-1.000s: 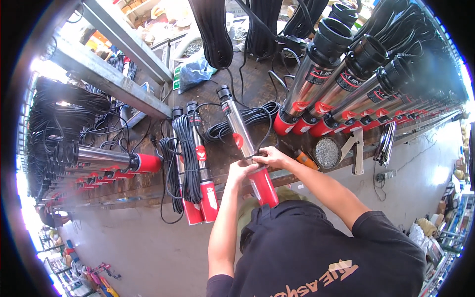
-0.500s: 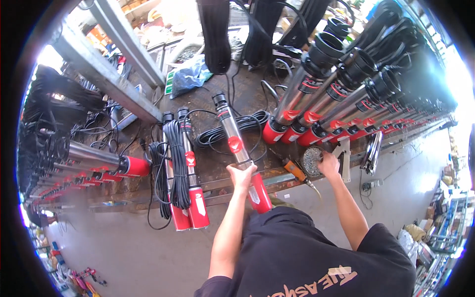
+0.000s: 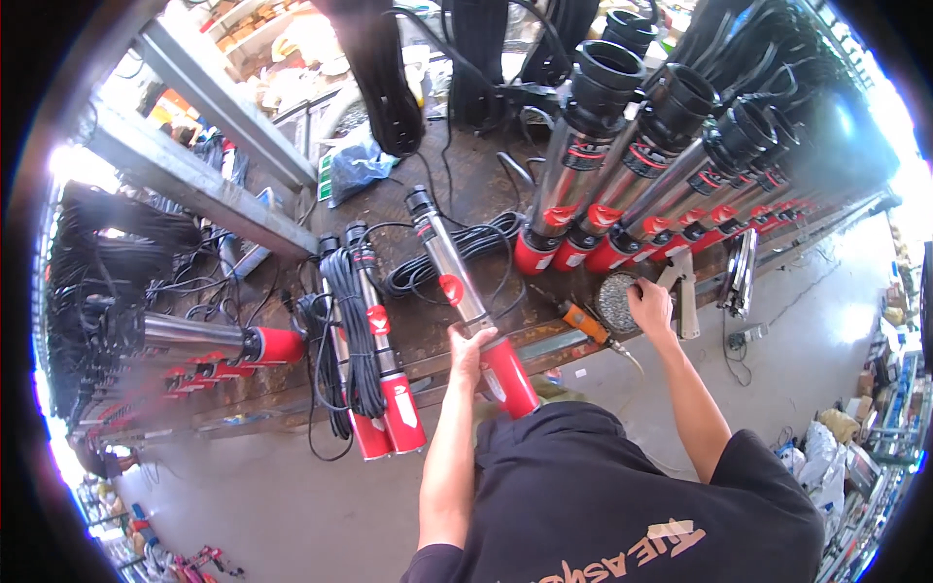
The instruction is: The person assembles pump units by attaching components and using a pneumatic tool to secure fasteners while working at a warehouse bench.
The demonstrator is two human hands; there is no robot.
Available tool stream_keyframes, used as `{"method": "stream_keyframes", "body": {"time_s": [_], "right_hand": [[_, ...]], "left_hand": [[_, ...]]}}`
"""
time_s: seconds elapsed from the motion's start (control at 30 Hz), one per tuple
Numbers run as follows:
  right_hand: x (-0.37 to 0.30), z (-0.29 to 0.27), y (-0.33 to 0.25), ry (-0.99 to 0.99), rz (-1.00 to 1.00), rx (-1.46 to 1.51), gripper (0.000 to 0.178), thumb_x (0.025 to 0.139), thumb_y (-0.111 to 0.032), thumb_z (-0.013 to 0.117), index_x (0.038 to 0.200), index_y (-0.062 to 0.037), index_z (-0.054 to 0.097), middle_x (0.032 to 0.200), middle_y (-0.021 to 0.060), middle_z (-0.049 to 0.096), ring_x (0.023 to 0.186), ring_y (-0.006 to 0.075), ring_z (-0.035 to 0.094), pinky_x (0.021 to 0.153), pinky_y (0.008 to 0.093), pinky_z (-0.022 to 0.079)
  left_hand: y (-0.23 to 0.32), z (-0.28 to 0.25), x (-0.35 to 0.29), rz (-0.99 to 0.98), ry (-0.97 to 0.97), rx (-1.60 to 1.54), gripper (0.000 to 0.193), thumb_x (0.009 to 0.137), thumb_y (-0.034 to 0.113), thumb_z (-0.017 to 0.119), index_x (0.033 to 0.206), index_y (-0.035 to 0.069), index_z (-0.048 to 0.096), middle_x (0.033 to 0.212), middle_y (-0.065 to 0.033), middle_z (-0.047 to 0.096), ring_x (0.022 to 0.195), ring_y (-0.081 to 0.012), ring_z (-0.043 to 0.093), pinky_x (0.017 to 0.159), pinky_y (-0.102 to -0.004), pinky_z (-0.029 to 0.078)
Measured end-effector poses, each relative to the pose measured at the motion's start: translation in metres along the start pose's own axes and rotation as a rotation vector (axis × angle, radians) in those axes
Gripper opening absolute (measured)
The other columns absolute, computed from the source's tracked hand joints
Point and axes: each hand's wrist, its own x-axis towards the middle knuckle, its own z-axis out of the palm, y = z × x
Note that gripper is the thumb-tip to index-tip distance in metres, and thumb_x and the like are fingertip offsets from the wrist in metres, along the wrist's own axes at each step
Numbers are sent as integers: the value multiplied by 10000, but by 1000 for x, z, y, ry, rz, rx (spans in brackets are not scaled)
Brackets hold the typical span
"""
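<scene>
My left hand is wrapped round a submersible pump with a silver tube, a black top and a red lower end. The pump leans across the bench edge, its red end close to my body. A coil of black cable lies beside its upper part. My right hand is at a round dish full of small grey metal pieces. Its fingers are bent together over the dish's right side; what they pinch, if anything, is too small to make out. An orange-handled tool lies just left of the dish.
Two similar pumps with bundled cable lie to the left, their red ends overhanging the bench. A row of larger pumps stands at the right, another row at far left. A metal post rises at the back left.
The whole view has shifted slightly. My left hand keeps its hold on the pump. My right hand stays at the dish, its fingers more bent and a little nearer the rim.
</scene>
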Motion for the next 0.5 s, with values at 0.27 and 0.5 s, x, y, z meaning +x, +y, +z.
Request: {"method": "stream_keyframes", "body": {"time_s": [0.27, 0.5], "right_hand": [[-31, 62, -152, -705, 167, 976, 218, 898, -193, 724, 972, 12, 727, 800, 34, 711, 710, 87, 656, 640, 250, 528], [-26, 86, -187, -839, 28, 944, 127, 843, -116, 775, 908, -11, 742, 818, 41, 717, 724, 85, 646, 656, 249, 529]], "left_hand": [[-3, 1, 7, -16, -58, -53, 720, 708, 122, 834, 1272, 20, 398, 1124, -139, 572, 945, -229, 638, 753, -355, 578], [9, 5, -2, -40, -71, -91, 629, 761, 80, 784, 1249, 19, 392, 1109, -141, 581, 935, -229, 654, 739, -349, 590]]}}
